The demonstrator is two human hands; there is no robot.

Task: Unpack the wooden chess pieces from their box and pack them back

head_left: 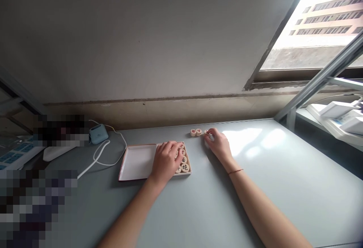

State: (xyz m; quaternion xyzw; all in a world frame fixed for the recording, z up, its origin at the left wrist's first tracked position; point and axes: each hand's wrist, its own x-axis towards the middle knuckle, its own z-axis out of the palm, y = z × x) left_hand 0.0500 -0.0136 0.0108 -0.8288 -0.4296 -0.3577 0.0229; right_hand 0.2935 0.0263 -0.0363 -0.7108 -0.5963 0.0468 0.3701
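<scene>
My right hand (217,144) pinches a round wooden Chinese chess piece (206,132) with a red mark, low at the table's far side. Just left of it, two more red-marked pieces (196,132) stand side by side. My left hand (167,159) reaches over the shallow box (189,163), its curved fingers apart above the pieces. Several Chinese chess pieces (185,167) lie packed in that box, some with dark characters; the hand hides part of them. The box's lid (138,161) lies folded open to the left, white inside.
A light blue device (98,133) and a looping white cable (102,153) lie at the left, near a power strip (19,151). Metal posts (309,83) rise at the right, by white equipment (340,113). A wall closes off the grey table's (215,210) far side.
</scene>
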